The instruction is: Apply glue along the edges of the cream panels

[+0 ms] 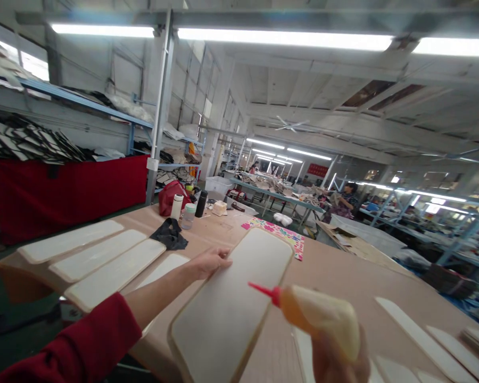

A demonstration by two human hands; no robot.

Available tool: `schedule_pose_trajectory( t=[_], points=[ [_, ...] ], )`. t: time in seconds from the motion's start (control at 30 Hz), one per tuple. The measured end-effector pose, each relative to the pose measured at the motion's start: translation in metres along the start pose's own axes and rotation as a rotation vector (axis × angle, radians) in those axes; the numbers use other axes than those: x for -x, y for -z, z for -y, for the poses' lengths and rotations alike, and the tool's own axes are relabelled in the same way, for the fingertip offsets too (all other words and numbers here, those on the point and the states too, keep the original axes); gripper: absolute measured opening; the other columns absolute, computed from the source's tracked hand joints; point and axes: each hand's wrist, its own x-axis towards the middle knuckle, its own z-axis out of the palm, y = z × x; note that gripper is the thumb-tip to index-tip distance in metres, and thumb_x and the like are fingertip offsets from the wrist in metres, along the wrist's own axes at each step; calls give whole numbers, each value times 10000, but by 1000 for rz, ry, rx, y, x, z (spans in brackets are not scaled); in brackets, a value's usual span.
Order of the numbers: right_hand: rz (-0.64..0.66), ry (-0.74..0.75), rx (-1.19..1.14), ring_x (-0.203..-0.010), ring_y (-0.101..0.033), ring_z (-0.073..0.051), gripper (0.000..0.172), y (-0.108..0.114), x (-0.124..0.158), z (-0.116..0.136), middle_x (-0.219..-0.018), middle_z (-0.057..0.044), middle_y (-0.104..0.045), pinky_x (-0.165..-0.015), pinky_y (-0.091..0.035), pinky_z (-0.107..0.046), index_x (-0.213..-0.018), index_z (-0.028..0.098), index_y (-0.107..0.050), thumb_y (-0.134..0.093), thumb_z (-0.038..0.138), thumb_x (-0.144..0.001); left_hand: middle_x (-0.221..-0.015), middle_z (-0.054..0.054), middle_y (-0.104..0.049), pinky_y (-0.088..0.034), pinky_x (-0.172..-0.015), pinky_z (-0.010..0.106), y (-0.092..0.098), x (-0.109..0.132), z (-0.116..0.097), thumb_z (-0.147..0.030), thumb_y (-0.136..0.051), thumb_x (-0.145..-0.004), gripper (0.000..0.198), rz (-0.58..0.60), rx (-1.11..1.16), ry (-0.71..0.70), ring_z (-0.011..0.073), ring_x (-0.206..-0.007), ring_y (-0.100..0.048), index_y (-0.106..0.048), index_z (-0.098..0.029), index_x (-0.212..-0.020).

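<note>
Panel [227, 314] is being held flat on the bench [343, 276] by the left hand [209, 262], with the fingers lying open on its 10 o'clock edge and not wrapped around it. Bottle [323, 314] is being gripped in the right hand [335, 364], fist closed on its body, at 4 o'clock of the panel. Red nozzle [263, 291] is being pointed toward 10 o'clock over the panel's right edge; contact cannot be told. White strips [104, 255] are being kept at 9 o'clock, flowered cloth [279, 232] at 12 o'clock.
</note>
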Motion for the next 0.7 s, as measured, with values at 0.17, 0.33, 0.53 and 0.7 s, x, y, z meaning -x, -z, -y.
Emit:
schedule_pose_trajectory(
  t=[0.17,0.33,0.53,0.7],
  points=[
    [-94,50,3,-703,-545,-86,654,4,-24,-1,-848,30,-579,-609,-476,-118,-1049,215,-572,-866,323,-475,-734,44,-690,-485,-630,283,-17,4,4,-284,-811,-448,478,30,21,0,188,-665,-628,-688,-141,-887],
    [233,49,169,-923,-611,-275,601,14,27,-12,-1026,-90,-647,-757,-531,-339,-1088,166,-579,-768,465,-602,-728,51,-695,-489,-629,288,-13,4,5,-281,-822,-399,524,-56,-2,-10,184,-651,-623,-694,-131,-886],
    [-9,-7,-89,-890,-607,-148,625,31,-19,-1,-1018,0,-634,-772,-506,-197,-1095,216,-550,-840,253,-541,-788,61,-703,-491,-672,287,-23,18,4,-290,-837,-443,524,9,19,21,190,-706,-640,-694,-139,-924],
    [184,-157,9,-912,-616,-234,637,39,10,-11,-997,-69,-651,-764,-526,-287,-1147,185,-529,-777,405,-603,-768,65,-702,-494,-677,298,-23,23,11,-287,-851,-423,535,-56,40,38,202,-712,-644,-694,-134,-911]
  ],
)
